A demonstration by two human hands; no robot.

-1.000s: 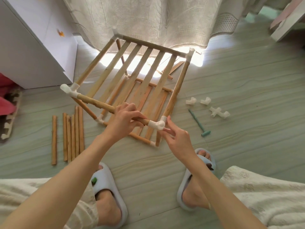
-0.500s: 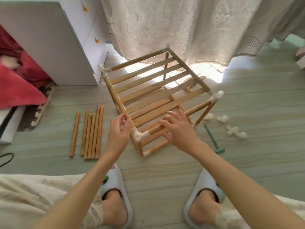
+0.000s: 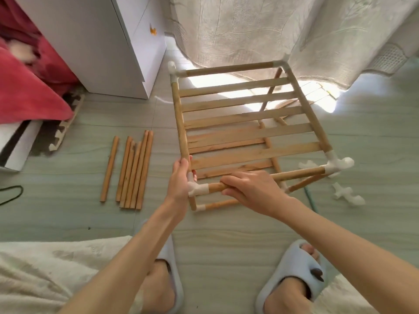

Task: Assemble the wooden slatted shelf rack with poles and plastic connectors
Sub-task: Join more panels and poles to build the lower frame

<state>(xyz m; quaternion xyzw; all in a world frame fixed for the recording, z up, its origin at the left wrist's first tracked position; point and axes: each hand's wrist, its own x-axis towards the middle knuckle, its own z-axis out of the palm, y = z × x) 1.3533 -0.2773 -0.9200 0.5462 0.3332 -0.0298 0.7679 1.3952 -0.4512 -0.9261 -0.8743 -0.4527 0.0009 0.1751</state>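
- A person seated above a pale green wood-grain floor [image 3: 226,234] steadies a half-built wooden slatted shelf rack [image 3: 247,130], which stands on that floor in front of the slippered feet.
- The left hand [image 3: 180,180] is curled round the rack's near-left corner, fingers wrapped about the upright-running side pole just above the white plastic corner connector [image 3: 196,189].
- The right hand [image 3: 251,191] lies over the near front pole [image 3: 294,174], fingers bent down around it (the thumb is hidden beneath the pole).
- A second white plastic connector [image 3: 337,165] caps the rack's near-right corner; two more sit at the far corners by the cream patterned curtain [image 3: 272,26].
- A lower frame of poles shows through the slats, resting on the floor.
- Six loose round wooden poles [image 3: 133,171] lie side by side on the floor to the left of the rack, one set slightly apart from the others.
- Spare white plastic connectors [image 3: 347,193] lie on the floor to the right, near a thin green-handled tool [image 3: 310,198], mostly hidden behind the right arm.
- A white cabinet [image 3: 102,41] stands at the back left, beside red bedding [image 3: 25,87].
- Pale blue slippers [image 3: 292,268] cover both feet.
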